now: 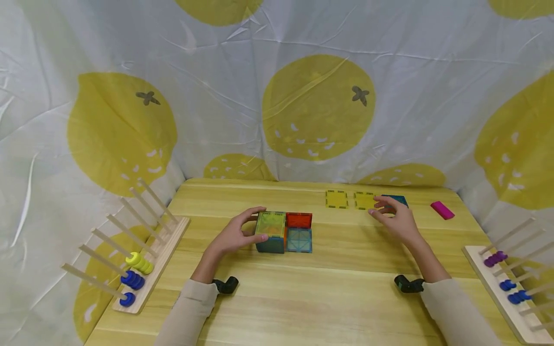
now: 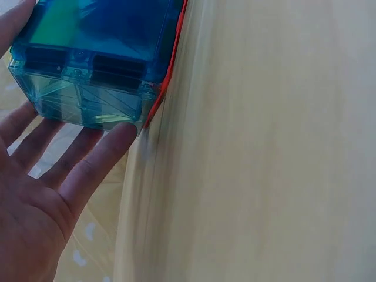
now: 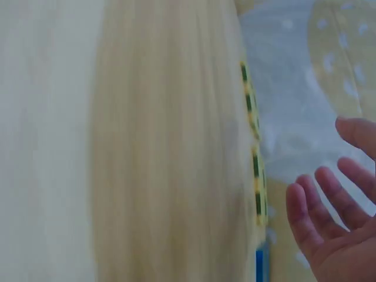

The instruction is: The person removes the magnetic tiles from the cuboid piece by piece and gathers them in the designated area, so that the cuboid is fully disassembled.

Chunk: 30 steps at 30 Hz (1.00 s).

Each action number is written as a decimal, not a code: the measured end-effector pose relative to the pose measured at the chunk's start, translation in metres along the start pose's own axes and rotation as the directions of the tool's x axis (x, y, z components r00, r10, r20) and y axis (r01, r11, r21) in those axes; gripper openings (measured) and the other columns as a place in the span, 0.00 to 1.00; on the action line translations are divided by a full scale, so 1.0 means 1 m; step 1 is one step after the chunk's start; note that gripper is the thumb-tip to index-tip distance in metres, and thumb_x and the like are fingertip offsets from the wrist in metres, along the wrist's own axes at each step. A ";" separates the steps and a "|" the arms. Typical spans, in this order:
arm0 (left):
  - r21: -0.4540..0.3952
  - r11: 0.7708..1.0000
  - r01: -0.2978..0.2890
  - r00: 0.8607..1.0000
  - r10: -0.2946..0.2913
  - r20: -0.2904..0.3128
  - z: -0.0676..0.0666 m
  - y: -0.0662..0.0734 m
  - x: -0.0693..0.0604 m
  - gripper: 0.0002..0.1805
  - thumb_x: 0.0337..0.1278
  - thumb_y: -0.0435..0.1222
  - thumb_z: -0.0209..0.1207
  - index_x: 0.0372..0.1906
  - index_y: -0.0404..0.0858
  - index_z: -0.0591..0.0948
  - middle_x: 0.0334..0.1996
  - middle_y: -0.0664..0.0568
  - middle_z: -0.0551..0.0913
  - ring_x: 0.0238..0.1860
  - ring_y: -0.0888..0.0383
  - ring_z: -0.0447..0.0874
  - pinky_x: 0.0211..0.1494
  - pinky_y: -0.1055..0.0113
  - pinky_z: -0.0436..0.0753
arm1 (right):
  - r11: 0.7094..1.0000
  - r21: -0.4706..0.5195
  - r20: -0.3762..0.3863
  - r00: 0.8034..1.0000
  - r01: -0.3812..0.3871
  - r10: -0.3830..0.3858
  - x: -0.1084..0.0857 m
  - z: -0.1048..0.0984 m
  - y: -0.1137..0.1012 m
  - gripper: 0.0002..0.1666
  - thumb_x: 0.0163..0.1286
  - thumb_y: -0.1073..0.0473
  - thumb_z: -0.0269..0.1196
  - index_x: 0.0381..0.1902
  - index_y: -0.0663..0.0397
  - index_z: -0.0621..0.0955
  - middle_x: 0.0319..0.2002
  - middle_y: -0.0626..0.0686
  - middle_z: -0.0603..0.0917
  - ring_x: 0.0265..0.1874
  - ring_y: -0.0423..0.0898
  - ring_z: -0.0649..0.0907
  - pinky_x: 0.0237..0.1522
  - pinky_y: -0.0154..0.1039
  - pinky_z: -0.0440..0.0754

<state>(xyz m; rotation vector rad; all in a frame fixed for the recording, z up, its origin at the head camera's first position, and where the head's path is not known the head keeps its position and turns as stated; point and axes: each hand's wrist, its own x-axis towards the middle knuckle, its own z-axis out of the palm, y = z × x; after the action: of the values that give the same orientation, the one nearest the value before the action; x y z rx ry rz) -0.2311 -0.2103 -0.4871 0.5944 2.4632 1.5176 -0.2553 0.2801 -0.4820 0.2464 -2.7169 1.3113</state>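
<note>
The box was gripped on the worktop by the left hand. The right hand, released, fingers parted, was held near yellow tiles.

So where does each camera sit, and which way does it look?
Head: worn on the head, facing forward and down at the table; left hand, right hand and sleeves show.
Left wrist: on that wrist, facing the tile cube; part of the left hand shows.
Right wrist: on that wrist, facing across the table toward patterned cloth; part of the right hand shows.
Shared: head and left wrist both show the tile cube.
</note>
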 end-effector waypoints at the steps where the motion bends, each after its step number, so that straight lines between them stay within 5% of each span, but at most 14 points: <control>1: -0.004 1.000 0.004 1.000 -0.004 0.000 0.000 -0.001 0.000 0.43 0.59 0.46 0.73 0.77 0.54 0.67 0.76 0.58 0.66 0.77 0.45 0.64 0.61 0.50 0.85 | 1.000 0.025 0.020 1.000 0.013 -0.014 -0.001 0.005 -0.003 0.32 0.75 0.47 0.65 0.70 0.55 0.76 0.57 0.64 0.83 0.53 0.61 0.84 0.39 0.27 0.83; 5: -0.019 1.000 0.007 1.000 -0.007 0.002 0.000 -0.002 0.001 0.43 0.58 0.45 0.74 0.77 0.48 0.67 0.75 0.56 0.68 0.77 0.45 0.65 0.57 0.53 0.87 | 0.992 0.112 0.081 0.994 0.059 -0.068 -0.006 0.025 -0.017 0.30 0.74 0.52 0.67 0.69 0.58 0.77 0.58 0.65 0.83 0.54 0.58 0.86 0.43 0.27 0.84; 10: -0.031 1.000 -0.005 1.000 0.005 0.006 0.000 -0.001 0.000 0.40 0.57 0.43 0.75 0.74 0.50 0.70 0.73 0.55 0.70 0.76 0.45 0.67 0.56 0.54 0.88 | 0.977 0.206 0.133 0.987 0.059 -0.087 -0.008 0.048 -0.037 0.29 0.72 0.54 0.69 0.67 0.58 0.79 0.60 0.65 0.83 0.55 0.58 0.86 0.51 0.26 0.83; 18: -0.033 0.999 -0.017 1.000 0.017 0.011 0.000 -0.001 0.001 0.38 0.56 0.42 0.76 0.71 0.56 0.72 0.72 0.55 0.73 0.75 0.45 0.68 0.54 0.56 0.88 | 0.951 0.300 0.182 0.974 0.078 -0.138 -0.005 0.082 -0.067 0.29 0.69 0.56 0.71 0.66 0.57 0.80 0.62 0.65 0.82 0.58 0.61 0.84 0.58 0.55 0.85; 30: -0.051 0.999 -0.018 1.000 0.018 0.000 0.001 -0.004 0.000 0.39 0.55 0.42 0.76 0.72 0.52 0.73 0.72 0.55 0.72 0.75 0.44 0.68 0.53 0.55 0.89 | 0.940 0.323 0.213 0.960 0.107 -0.182 0.007 0.118 -0.089 0.25 0.69 0.53 0.72 0.61 0.54 0.84 0.59 0.62 0.84 0.54 0.53 0.85 0.53 0.38 0.87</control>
<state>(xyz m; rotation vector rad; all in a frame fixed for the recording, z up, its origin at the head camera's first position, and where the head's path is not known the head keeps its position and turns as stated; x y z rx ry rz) -0.2320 -0.2107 -0.4908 0.6093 2.4170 1.5818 -0.2485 0.1324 -0.4862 0.6639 -2.5979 1.7602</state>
